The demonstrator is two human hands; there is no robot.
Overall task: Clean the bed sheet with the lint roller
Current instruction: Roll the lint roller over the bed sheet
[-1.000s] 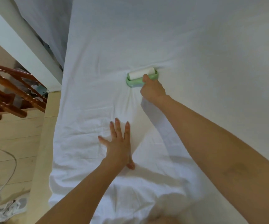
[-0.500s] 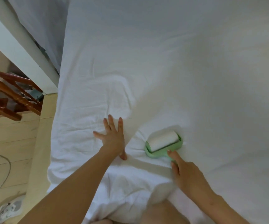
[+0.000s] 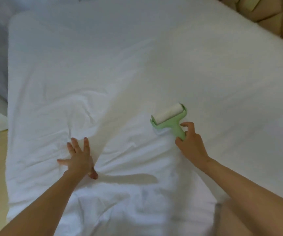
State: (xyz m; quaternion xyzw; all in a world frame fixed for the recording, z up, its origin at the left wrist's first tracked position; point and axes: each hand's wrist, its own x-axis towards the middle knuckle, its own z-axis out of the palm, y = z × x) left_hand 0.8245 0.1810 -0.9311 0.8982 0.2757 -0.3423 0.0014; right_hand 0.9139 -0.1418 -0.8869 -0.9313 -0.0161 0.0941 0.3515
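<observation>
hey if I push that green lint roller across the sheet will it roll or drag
The lint roller likely rolls easily: its white drum sits in a green fork. The bed sheet looks soft and may bunch, as by the left hand. The right hand grips loosely; probably light.

Legible text, labels, brands, numbers, signs: none. The lint roller (image 3: 168, 119) carries no readable marking on its green frame or white roll; the bed sheet (image 3: 137, 57) is plain white, unprinted.
</observation>
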